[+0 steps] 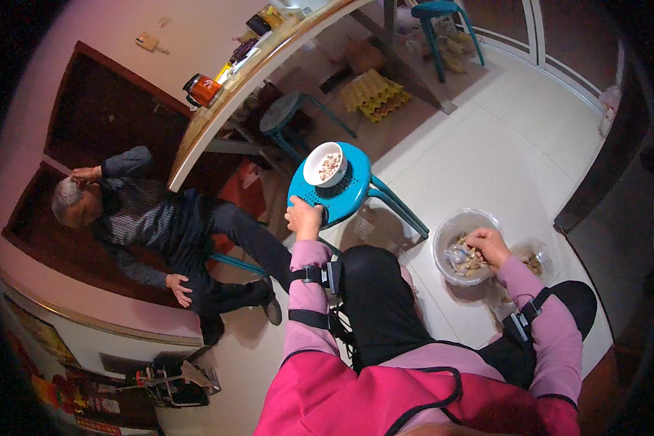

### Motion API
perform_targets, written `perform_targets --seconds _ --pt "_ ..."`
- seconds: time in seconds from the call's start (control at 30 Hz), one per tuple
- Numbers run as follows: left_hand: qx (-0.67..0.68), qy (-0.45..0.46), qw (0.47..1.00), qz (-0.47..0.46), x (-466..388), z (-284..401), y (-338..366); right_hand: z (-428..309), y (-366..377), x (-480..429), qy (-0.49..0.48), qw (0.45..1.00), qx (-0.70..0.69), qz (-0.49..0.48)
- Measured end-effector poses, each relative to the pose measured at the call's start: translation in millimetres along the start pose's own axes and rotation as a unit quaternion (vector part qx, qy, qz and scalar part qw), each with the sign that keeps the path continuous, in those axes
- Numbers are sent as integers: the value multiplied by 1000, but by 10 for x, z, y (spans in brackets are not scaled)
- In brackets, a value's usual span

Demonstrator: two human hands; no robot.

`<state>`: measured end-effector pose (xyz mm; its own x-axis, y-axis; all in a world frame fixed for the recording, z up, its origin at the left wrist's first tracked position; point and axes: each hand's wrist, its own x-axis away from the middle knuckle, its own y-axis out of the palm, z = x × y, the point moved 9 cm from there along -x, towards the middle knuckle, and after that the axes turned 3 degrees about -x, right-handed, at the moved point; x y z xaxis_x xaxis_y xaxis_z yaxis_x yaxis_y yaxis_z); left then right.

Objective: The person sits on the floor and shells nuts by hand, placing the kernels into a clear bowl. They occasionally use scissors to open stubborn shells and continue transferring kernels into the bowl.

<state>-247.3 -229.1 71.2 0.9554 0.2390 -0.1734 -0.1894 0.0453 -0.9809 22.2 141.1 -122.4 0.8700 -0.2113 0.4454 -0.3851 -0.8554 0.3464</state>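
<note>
My left hand (305, 217) rests at the near edge of a blue plastic stool (354, 188), its fingers curled; whether it holds something small is hidden. On the stool stands a white bowl (312, 173) with small pale and brown pieces (329, 166), possibly shelled nuts, in the bottom. My right hand (489, 248) is over a plastic-lined bin (441, 245), fingertips drawn together above the contents. Inside the bin lie brown scraps like shells (468, 268) and crumpled clear plastic (458, 253). I cannot make out anything between those fingers.
To the left sits another person (141, 218), one leg stretched towards the stool. A clear bag of scraps (534, 264) lies beside the bin. The long table (196, 141) bears a red-brown jar (202, 90). Other stools (283, 111) and yellow egg trays (376, 92) are beyond.
</note>
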Motion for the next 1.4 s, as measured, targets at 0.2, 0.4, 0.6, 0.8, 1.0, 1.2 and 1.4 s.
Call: perform_targets --seconds 0.2,0.4,0.6,0.8,1.0,1.2,1.4 --pt "158 18 983 88 18 -147 -136 -31 9 -14 -34 999 13 1" --pt "406 146 895 113 343 148 -810 -110 -18 -3 -39 998 -51 24" --pt "567 205 765 -227 1359 1353 -297 -393 5 -24 -136 989 -17 45" --pt "580 59 572 -577 2494 1959 1136 -434 -17 -6 -188 980 71 14" --pt "620 9 419 -663 2977 2152 1410 -417 -97 64 -181 982 42 26" --pt "636 54 399 -658 3013 2257 1240 -443 -97 32 -195 977 72 51" --pt "620 91 436 -646 3002 2230 1263 -478 -31 28 -222 963 144 44"
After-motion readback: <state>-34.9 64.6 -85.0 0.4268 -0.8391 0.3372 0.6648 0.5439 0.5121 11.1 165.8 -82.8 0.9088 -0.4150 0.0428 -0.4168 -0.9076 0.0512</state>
